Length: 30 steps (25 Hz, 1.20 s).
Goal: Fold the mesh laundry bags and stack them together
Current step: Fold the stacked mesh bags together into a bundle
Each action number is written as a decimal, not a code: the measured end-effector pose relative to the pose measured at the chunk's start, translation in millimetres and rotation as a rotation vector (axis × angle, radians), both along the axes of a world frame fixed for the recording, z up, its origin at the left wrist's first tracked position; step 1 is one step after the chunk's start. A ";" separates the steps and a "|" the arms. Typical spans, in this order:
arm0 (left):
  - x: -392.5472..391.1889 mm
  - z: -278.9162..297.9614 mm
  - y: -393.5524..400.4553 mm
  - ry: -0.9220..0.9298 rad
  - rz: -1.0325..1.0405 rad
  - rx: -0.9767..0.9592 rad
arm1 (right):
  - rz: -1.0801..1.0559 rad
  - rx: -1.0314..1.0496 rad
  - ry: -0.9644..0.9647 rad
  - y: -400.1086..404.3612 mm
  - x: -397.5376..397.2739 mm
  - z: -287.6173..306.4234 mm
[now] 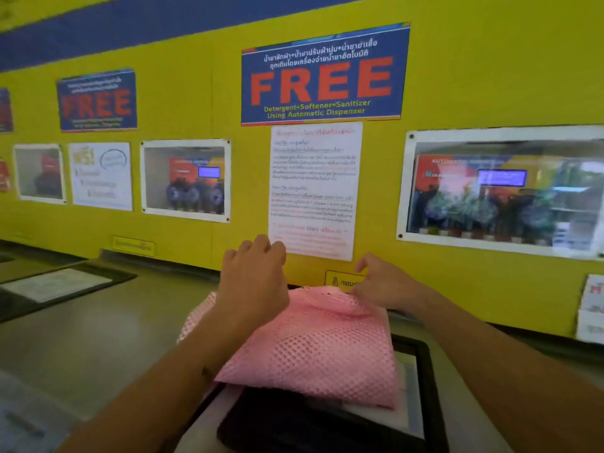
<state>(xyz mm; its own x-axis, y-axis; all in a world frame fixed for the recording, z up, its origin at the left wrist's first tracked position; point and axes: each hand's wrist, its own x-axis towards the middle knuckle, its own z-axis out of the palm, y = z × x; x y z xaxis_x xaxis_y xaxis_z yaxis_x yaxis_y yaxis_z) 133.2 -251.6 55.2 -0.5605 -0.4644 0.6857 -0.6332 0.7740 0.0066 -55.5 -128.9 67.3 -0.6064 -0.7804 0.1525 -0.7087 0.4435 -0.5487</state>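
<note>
The pink mesh laundry bag (310,348) lies in the centre of the view, doubled over into a roughly rectangular pad on the grey counter (81,338), overhanging a dark framed panel (421,371) at the near side. The left hand (251,282) hovers at its far left edge, fingers loosely curled and gripping nothing. The right hand (380,282) presses the far right edge, fingers spread. Judged progress: one bag nearly folded; no stack or further bags are visible. Behind stands the yellow wall (196,109).
</note>
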 end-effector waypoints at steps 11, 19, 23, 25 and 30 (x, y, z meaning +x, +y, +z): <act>7.3 -77.5 -38.4 -0.522 -0.088 0.672 | 0.258 0.570 0.335 -44.0 6.3 -58.7; 49.2 -56.7 -55.9 0.092 -0.166 0.535 | 0.222 0.541 0.294 -12.6 0.8 -31.0; 72.9 -61.0 -28.9 -0.070 0.028 0.734 | 0.205 0.285 0.083 -25.4 1.5 -57.3; 77.6 -61.1 -20.3 -0.208 0.062 0.770 | 0.201 0.280 0.065 -27.5 5.9 -60.0; 54.7 -63.8 -16.4 -0.238 -0.046 0.853 | 0.221 0.251 -0.024 -18.4 21.7 -47.5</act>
<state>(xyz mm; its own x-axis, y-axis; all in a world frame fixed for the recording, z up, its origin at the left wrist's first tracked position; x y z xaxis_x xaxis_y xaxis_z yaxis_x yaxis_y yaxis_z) 187.8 -268.0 -8.6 -0.6749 -0.7376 -0.0206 -0.6596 0.5906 0.4649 -33.9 -147.3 19.8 -0.4193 -0.9049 -0.0735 -0.7913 0.4040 -0.4589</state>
